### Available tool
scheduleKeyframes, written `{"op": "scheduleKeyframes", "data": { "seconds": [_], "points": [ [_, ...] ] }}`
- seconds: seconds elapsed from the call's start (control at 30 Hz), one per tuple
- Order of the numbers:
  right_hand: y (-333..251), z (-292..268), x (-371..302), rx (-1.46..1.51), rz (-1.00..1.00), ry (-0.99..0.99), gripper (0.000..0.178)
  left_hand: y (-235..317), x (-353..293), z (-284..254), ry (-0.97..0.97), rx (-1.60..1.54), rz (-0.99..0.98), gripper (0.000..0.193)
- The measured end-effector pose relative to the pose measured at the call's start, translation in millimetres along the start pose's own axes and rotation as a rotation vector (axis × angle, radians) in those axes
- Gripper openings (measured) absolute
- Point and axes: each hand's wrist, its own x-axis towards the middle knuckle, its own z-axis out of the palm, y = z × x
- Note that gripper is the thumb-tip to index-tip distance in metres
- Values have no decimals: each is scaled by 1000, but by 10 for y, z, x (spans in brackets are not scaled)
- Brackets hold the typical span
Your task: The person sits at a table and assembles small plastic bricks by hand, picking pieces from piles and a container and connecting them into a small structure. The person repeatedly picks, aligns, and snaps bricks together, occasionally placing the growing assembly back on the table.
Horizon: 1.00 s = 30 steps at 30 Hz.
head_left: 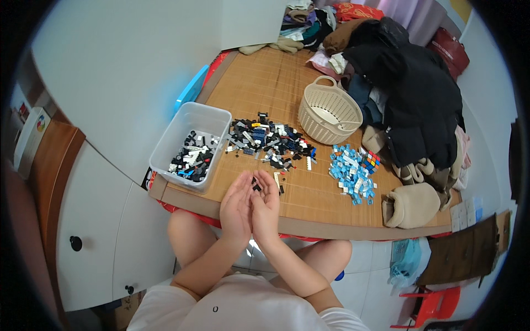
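My left hand (237, 208) and my right hand (267, 209) are side by side over the near edge of the mat, forming a cup with the fingers long and slightly curled. A few small black building bricks (256, 186) show between the fingers, cradled by both hands; the bottom of the cup is hidden. Just beyond the fingertips spreads a pile of black, white, grey and blue building bricks (270, 140). Beside my right fingers lie a cream brick (276, 179) and some loose dark ones. Left of my hands stands a clear plastic box (158, 160) partly filled with building bricks (193, 157).
A blue-and-white brick pile (353, 175) lies to the right, touching a puzzle cube (371, 161). Behind it stands a beige basket (331, 118). Clothes, with a black jacket (422, 105) on top, heap up at the far right. A blue lid (191, 87) leans against the white cabinet (127, 71).
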Motion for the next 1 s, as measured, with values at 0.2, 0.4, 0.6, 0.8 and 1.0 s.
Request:
{"op": "scheduleKeyframes", "data": {
  "seconds": [0.2,0.4,0.6,0.8,1.0],
  "points": [
    [-132,456,61,43,-2,-168,50,462,13,87,36,-2,162,55],
    [-94,831,112,86,7,-271,47,746,86,-52,56,-41,295,55],
    [51,1015,158,145,57,-324,39,882,152,-187,43,-66,376,53],
    [44,1047,136,145,108,-338,40,917,169,-280,89,-37,363,53],
    [65,993,165,158,47,-357,42,922,137,-206,116,45,396,53]
  ]
}}
